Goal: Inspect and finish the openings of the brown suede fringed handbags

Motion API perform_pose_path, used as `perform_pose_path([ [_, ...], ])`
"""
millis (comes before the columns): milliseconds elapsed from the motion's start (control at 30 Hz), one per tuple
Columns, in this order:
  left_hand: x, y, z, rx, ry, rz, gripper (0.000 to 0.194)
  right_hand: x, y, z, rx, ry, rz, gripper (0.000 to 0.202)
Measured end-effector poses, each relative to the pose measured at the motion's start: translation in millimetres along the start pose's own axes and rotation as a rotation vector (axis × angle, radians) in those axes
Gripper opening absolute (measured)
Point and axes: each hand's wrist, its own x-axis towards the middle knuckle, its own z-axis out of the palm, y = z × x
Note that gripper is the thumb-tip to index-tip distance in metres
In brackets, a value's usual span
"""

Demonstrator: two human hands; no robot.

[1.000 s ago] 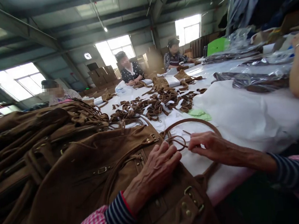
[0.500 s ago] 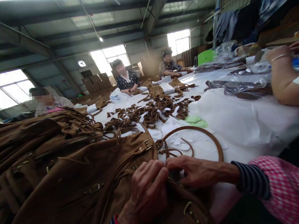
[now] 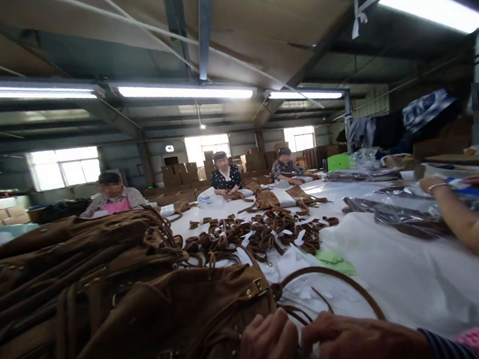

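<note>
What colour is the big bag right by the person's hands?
The bag is brown. It shows best in the head view, the only one here.

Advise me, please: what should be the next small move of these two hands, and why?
I would probably steady the bag with the left hand, so the right hand can work beside it. The hands are close together by the bag's right edge, near its curved handle. I cannot tell what the fingers hold.
</note>
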Motion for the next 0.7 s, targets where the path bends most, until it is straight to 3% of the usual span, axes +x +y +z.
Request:
perform_pose_path([
  [100, 0.0, -1.6, 1.0, -0.065, -0.062, 0.019, 0.018, -6.5, -6.4, -0.7, 0.059, 0.028, 0.157, 0.014],
  [167, 0.7, -3.7, 3.8, -0.111, -0.103, 0.04, 0.019, -7.6, -5.2, -0.8, 0.032, 0.034, 0.184, 0.013],
  [300, -0.7, -7.3, 14.6, -0.172, -0.176, 0.049, 0.023, -9.2, -2.1, -5.8, -0.14, 0.072, 0.136, 0.003],
  [400, -2.7, -5.2, 16.8, -0.172, -0.299, 0.036, 0.018, -9.4, -4.6, -8.3, -0.402, 0.063, 0.069, 0.011],
  [467, -2.5, -1.3, 11.4, -0.177, -0.396, 0.021, 0.015, -7.1, -4.3, -7.2, -0.631, 0.088, -0.022, 0.012],
  [567, 1.3, 4.8, -2.0, -0.185, -0.527, -0.111, 0.02, -2.4, 6.4, -2.7, -0.916, 0.176, -0.132, 0.016],
  [633, 5.0, 7.4, -9.5, -0.187, -0.587, -0.184, 0.023, -1.1, 20.3, 1.3, -0.978, 0.234, -0.172, 0.019],
  [700, 8.8, 8.8, -14.5, -0.188, -0.626, -0.171, 0.019, -1.8, 36.1, 5.5, -0.956, 0.278, -0.191, 0.021],
])
